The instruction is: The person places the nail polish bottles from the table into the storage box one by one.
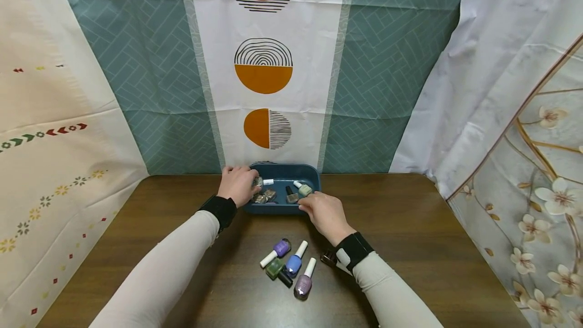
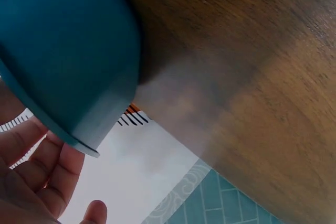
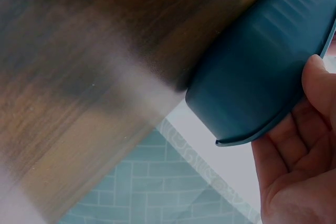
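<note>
Two hands at a teal tray of nail polish bottles.
The left hand (image 1: pixel 238 185) curls over the tray (image 1: pixel 306 170) rim's left end; the right hand (image 1: pixel 324 212) grips its near right edge. Four loose bottles (image 1: pixel 289 265) lie on the wooden table (image 1: pixel 423 237), nearer than both hands.

Dark blue tray (image 1: pixel 309 172), flat at table's far edge, holding polish bottles (image 1: pixel 291 194).

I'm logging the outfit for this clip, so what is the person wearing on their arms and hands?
Both arms are covered by long, close-fitting sleeves in a pale beige-grey. A wide black band wraps each wrist; the right one carries a small white tab and a dark device. The left hand and right hand are bare, with no gloves, and no rings are visible.
</note>
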`<state>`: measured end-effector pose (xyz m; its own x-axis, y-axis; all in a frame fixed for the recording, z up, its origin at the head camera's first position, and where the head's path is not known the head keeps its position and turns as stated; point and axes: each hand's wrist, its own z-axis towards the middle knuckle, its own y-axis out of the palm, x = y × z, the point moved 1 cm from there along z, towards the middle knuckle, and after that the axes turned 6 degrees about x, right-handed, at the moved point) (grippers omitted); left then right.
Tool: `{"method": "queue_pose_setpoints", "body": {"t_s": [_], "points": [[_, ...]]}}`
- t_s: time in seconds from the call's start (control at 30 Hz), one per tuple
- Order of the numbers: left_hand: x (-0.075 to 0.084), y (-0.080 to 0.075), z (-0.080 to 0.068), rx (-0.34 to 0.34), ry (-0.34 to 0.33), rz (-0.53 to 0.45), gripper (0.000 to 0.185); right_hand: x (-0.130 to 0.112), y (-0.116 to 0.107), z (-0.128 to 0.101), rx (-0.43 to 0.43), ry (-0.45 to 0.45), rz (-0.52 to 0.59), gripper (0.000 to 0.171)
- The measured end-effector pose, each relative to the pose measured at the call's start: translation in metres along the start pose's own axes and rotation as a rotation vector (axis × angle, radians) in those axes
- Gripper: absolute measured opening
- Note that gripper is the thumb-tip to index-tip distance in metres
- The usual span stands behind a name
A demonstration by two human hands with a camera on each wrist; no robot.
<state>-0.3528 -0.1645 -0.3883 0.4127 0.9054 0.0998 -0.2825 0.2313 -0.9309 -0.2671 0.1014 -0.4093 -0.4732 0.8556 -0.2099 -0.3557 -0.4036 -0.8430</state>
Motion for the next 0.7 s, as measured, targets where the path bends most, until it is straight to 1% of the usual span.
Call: {"method": "queue_pose_setpoints", "body": {"t_s": [0.17,0.4,0.53,0.7], "points": [[0.000,0.004,0.003,-0.023,-0.015,0.002,0.035,0.000,0.000,0.000,0.002,0.014,0.005,0.012],[0.007,0.000,0.004,-0.076,-0.016,0.017,0.030,-0.001,-0.001,0.000,0.010,0.013,0.014,0.012],[0.009,-0.001,0.005,-0.092,-0.014,0.035,0.027,-0.001,-0.001,0.001,0.010,0.012,0.018,0.011],[0.011,0.001,0.006,-0.114,-0.010,0.082,0.022,-0.001,-0.001,0.000,0.011,0.009,0.019,0.011]]}}
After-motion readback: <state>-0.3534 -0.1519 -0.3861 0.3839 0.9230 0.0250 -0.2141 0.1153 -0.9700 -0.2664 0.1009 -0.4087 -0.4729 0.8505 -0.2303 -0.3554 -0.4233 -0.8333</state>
